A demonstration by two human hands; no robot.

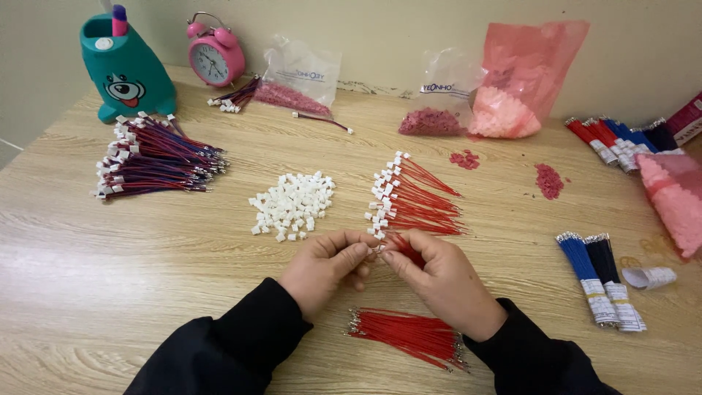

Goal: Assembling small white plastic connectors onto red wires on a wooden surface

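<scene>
My left hand (327, 266) and my right hand (437, 280) meet fingertip to fingertip over the wooden table (110, 256). Between them I pinch a small white connector (378, 247); my right hand also grips a red wire (406, 251) that runs into it. Just beyond my fingers lies a fan of red wires with white connectors fitted (413, 201). Under my right wrist rests a bundle of bare red wires (409, 335). A heap of loose white connectors (292, 205) sits ahead of my left hand.
A pile of red-and-blue wired connectors (153, 157) lies at left, before a teal dog-faced holder (126, 69) and a pink alarm clock (216, 53). Plastic bags of pink parts (512, 80) stand along the wall. Blue and black wire bundles (599, 278) lie at right.
</scene>
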